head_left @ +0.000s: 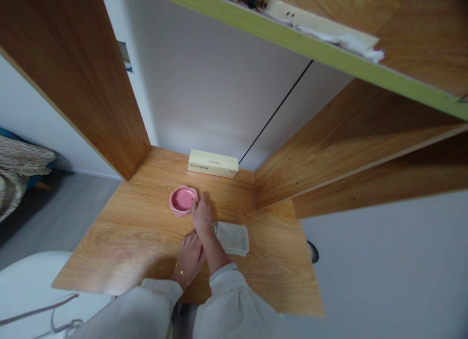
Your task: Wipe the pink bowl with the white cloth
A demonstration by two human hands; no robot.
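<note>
A pink dish [183, 200] with an angular outer rim and a round hollow sits on the wooden desk [120, 231]. My right hand [202, 213], with a thin bracelet at the wrist, is at the dish's right side. One digit lies over the rim and another extends along its outer side, so the rim appears to be between them. My left hand [189, 255], wearing a gold bracelet, rests palm down nearer my body, against my right forearm. Its fingers lie loosely flat, and nothing shows in them. Beside my right wrist is a folded grey cloth [232, 238].
A long cream box [213, 163] stands at the desk's back edge by the wall. Wooden panels [78, 61] rise at both sides. Overhead, a green-edged shelf [285, 34] holds a white strip and tissue. A white chair [32, 275] is at lower left.
</note>
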